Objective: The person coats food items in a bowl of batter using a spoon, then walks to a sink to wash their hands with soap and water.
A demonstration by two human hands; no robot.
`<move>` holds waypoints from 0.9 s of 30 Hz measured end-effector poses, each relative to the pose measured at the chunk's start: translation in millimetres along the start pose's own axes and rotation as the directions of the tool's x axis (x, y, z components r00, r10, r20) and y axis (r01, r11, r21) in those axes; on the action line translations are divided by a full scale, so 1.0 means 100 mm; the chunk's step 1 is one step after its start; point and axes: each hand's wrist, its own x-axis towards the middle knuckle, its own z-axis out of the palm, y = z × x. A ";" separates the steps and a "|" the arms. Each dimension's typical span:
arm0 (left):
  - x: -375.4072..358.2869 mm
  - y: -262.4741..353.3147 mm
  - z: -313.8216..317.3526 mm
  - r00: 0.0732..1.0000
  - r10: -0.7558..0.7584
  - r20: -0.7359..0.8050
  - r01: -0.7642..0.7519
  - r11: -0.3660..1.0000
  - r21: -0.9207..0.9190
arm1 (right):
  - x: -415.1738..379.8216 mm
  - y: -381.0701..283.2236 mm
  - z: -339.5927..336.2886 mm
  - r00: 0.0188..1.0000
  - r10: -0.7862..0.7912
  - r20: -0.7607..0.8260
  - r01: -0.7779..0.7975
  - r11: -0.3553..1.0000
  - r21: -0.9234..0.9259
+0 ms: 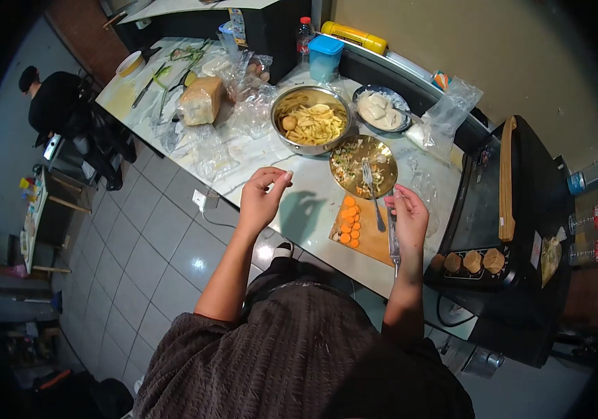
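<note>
My left hand [263,199] is raised over the counter's front edge, thumb and fingertips pinched together. My right hand [409,215] hovers by the cutting board [376,222], its fingers also drawn into a pinch. I cannot tell whether either pinch holds anything small. A knife [393,241] lies along the board's right side, partly overlapped by my right hand. Sliced carrots [349,223] are grouped on the board. Behind it, a gold plate [344,183] carries chopped food, and a fork [369,183] rests across its rim. A steel bowl [311,149] contains potato-like strips.
A blue-rimmed plate [405,126] of white pieces and a blue-lidded tub [325,59] stand behind. Bagged bread [200,101] and plastic wrap [215,157] cover the left side. A black oven [484,202] borders the right. Another person [65,105] stands at far left.
</note>
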 end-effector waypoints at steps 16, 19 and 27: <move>1.35 -0.45 -0.18 0.983 0.099 0.158 -0.068 0.979 -0.191 | 1.19 0.22 0.58 0.947 0.236 -0.218 -0.238 0.971 0.016; 1.47 -0.51 -0.14 0.970 0.077 0.232 -0.036 0.983 -0.178 | 1.18 0.32 0.61 0.952 0.168 -0.257 -0.170 0.985 0.012; 1.75 -0.52 0.15 0.980 0.023 0.197 0.027 0.969 -0.244 | 1.53 0.37 0.33 0.940 0.224 -0.259 -0.233 0.972 -0.004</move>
